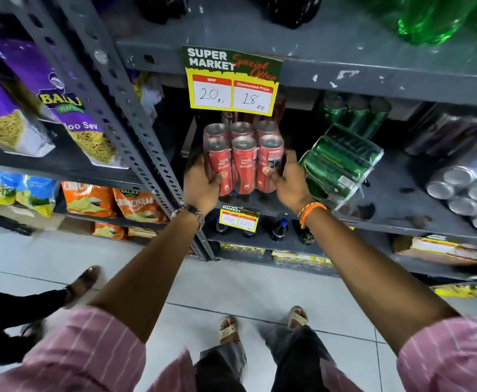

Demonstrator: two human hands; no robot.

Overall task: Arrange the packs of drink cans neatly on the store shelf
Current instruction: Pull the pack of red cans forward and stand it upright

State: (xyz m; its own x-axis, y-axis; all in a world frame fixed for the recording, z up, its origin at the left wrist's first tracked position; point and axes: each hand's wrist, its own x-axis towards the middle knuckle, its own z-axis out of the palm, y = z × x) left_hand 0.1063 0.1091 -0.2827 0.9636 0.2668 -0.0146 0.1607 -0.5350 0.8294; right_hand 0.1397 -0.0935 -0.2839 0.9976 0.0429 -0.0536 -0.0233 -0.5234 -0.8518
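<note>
A shrink-wrapped pack of red drink cans (pixel 244 159) stands upright at the front left of the grey metal shelf (pixel 395 199). My left hand (pixel 200 185) grips its left side and my right hand (pixel 289 179) grips its right side. More red cans stand behind it, partly hidden by a price card. A pack of green cans (pixel 339 168) lies tilted on its side just right of my right hand. Another green pack (pixel 356 114) stands behind that one. Silver can packs (pixel 463 190) lie on their sides at the shelf's right end.
A yellow price card (pixel 233 83) hangs from the shelf above. A perforated upright post (pixel 135 137) borders the pack on the left, with snack bags (pixel 47 108) beyond it. Dark bottles (pixel 279 229) sit on the lower shelf. Another person's foot (pixel 83 281) is on the tiled floor at left.
</note>
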